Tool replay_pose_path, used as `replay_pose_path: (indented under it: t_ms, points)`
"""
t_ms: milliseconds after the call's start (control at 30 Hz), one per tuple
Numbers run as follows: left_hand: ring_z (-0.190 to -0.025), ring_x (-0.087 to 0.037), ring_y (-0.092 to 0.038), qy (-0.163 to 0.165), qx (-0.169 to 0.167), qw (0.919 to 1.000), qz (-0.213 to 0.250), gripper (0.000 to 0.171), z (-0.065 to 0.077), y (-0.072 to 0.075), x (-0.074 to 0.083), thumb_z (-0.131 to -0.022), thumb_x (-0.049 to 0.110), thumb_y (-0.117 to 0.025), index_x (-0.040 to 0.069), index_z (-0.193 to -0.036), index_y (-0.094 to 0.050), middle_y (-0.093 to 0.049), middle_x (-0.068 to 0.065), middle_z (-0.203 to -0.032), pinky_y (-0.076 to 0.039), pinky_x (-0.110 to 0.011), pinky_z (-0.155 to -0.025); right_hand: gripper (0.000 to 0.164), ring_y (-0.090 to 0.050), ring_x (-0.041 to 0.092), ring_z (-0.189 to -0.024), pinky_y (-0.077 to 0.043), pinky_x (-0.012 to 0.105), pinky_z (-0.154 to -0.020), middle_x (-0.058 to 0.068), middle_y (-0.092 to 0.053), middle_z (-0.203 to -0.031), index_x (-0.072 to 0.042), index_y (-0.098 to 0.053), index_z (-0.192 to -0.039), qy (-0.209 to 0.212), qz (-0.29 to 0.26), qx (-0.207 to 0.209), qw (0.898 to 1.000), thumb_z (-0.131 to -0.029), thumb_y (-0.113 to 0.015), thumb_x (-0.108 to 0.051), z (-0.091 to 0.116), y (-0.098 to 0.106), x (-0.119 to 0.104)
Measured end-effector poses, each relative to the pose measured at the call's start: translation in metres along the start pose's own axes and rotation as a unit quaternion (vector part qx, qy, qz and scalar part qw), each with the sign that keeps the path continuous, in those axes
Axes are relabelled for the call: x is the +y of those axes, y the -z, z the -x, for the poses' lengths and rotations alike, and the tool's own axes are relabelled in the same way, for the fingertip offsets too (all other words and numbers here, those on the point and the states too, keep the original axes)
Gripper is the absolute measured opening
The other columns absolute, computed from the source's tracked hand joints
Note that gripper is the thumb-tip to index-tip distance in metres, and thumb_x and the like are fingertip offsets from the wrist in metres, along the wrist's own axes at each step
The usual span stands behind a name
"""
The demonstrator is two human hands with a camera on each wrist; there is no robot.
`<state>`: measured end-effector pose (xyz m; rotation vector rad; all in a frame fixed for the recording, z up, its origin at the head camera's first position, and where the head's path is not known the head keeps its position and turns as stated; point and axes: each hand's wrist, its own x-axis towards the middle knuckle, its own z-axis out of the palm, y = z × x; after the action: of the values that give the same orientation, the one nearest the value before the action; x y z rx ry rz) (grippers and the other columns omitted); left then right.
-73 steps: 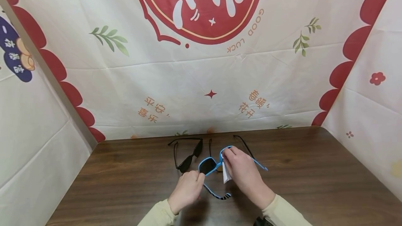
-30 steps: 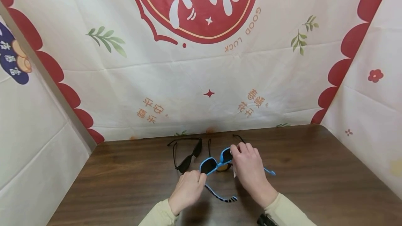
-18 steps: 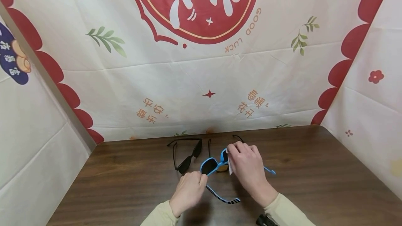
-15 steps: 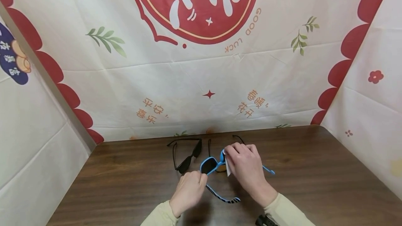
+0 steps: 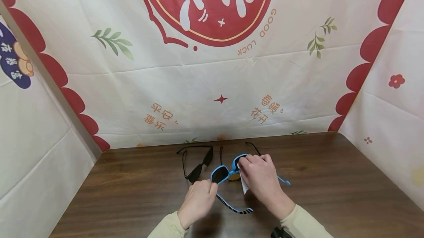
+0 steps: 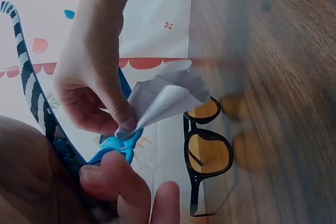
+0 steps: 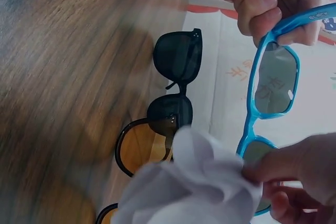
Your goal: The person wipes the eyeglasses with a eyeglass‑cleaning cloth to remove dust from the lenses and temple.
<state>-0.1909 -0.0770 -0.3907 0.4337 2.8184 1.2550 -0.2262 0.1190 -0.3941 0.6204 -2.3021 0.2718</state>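
Blue-framed sunglasses (image 5: 220, 174) with dark lenses and a striped temple arm are held above the table. My left hand (image 5: 198, 202) pinches them at the left end of the frame, by the hinge. At the other lens is my right hand (image 5: 260, 177), which pinches a white cloth (image 5: 244, 185) against it. In the right wrist view the cloth (image 7: 194, 187) hangs in loose folds and covers part of the view. The right-hand lens is mostly hidden behind my fingers.
Black sunglasses (image 5: 198, 168) lie on the wooden table (image 5: 139, 190), to the left behind my hands. Black-framed glasses with amber lenses (image 6: 209, 153) lie under the blue pair, partly hidden in the head view. A white printed curtain (image 5: 185, 91) rises at the table's back edge.
My right hand with the cloth has shifted slightly back and forth along the right lens, and more of the blue rim's top shows now. The left hand has stayed nearly still.
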Motion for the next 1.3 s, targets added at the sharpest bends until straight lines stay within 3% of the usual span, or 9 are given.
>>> replay_pose_path:
  t_ms: [233, 400, 600, 933, 1133, 1300]
  points:
    - [-0.041, -0.008, -0.029, -0.015, 0.004, 0.9998, -0.012, 0.037, 0.001, -0.001, 0.001, -0.095, 0.012, -0.043, 0.015, -0.058, -0.039, -0.033, 0.006, -0.051, -0.026, -0.022, -0.041, 0.019, -0.055, 0.025, -0.064, -0.046, 0.04, -0.059, 0.01, -0.057, -0.076, -0.001, -0.06, -0.084, -0.056, 0.015, 0.008, 0.998, -0.072, -0.074, 0.005, 0.002, -0.001, 0.001]
    - [-0.041, -0.008, -0.029, -0.017, 0.005, 0.9997, -0.014, 0.037, 0.0, -0.002, 0.002, -0.095, 0.011, -0.043, 0.015, -0.058, -0.039, -0.033, 0.006, -0.051, -0.025, -0.022, -0.041, 0.019, -0.057, 0.027, -0.067, -0.046, 0.04, -0.061, 0.013, -0.059, -0.081, 0.001, -0.062, -0.09, -0.06, 0.005, 0.041, 0.997, -0.076, -0.074, 0.003, 0.0, -0.004, 0.002]
    - [-0.041, -0.009, -0.029, -0.022, 0.014, 0.9995, -0.018, 0.037, 0.0, -0.001, 0.003, -0.095, 0.011, -0.043, 0.015, -0.058, -0.039, -0.033, 0.006, -0.051, -0.025, -0.022, -0.041, 0.017, -0.062, 0.022, -0.073, -0.042, 0.044, -0.072, 0.005, -0.066, -0.083, -0.008, -0.068, -0.086, 0.0, -0.024, 0.079, 0.997, -0.074, -0.08, -0.004, -0.002, -0.006, 0.004]
    - [-0.041, -0.009, -0.031, -0.021, 0.03, 0.9991, -0.022, 0.035, 0.0, 0.003, 0.001, -0.094, 0.012, -0.044, 0.014, -0.059, -0.041, -0.035, 0.006, -0.052, -0.026, -0.023, -0.04, 0.022, -0.057, 0.013, -0.068, -0.042, 0.042, -0.073, -0.002, -0.064, -0.077, -0.013, -0.069, -0.079, 0.082, -0.022, 0.011, 0.996, -0.068, -0.087, -0.007, 0.003, -0.003, 0.005]
    - [-0.041, -0.008, -0.029, -0.02, 0.039, 0.9985, -0.034, 0.036, -0.001, 0.005, 0.001, -0.094, 0.011, -0.044, 0.016, -0.058, -0.038, -0.032, 0.007, -0.051, -0.025, -0.022, -0.04, 0.021, -0.058, 0.013, -0.069, -0.045, 0.036, -0.069, -0.003, -0.063, -0.074, -0.014, -0.069, -0.077, 0.163, -0.002, -0.008, 0.987, -0.067, -0.087, -0.01, 0.007, -0.003, 0.007]
    - [-0.042, -0.009, -0.03, -0.017, 0.051, 0.9977, -0.041, 0.036, -0.001, 0.01, -0.003, -0.094, 0.011, -0.044, 0.016, -0.059, -0.037, -0.032, 0.006, -0.052, -0.027, -0.024, -0.041, 0.02, -0.058, 0.012, -0.068, -0.044, 0.028, -0.062, -0.004, -0.062, -0.076, -0.014, -0.067, -0.077, 0.234, -0.052, -0.002, 0.971, -0.068, -0.084, -0.009, 0.01, -0.001, 0.003]
